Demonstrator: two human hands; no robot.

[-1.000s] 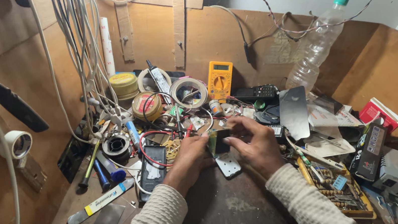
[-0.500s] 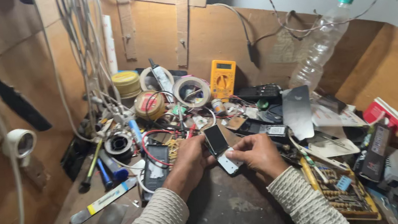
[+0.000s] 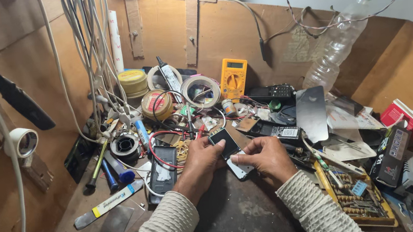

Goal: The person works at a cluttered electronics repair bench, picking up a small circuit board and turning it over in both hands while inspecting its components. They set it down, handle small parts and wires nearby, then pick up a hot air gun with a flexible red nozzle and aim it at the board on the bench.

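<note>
My left hand [image 3: 199, 165] and my right hand [image 3: 268, 156] both hold a small slim phone [image 3: 230, 152] over the dark bench top, near the middle of the view. The phone has a black screen on its far half and a pale keypad part on its near half. Left fingers grip the far left edge by the screen. Right fingers pinch the near right side at the keypad. Both sleeves are cream knit.
A second dark phone [image 3: 161, 172] with a red wire lies left of my left hand. Behind are a yellow multimeter [image 3: 234, 77], tape rolls [image 3: 201, 91], solder tins [image 3: 133, 81] and hanging cables [image 3: 93, 51]. A plastic bottle [image 3: 336, 42], circuit board [image 3: 352, 190] and boxes crowd the right.
The hands have drawn the phone nearer and tilted it, so its black screen now faces up. The camera has shifted slightly.
</note>
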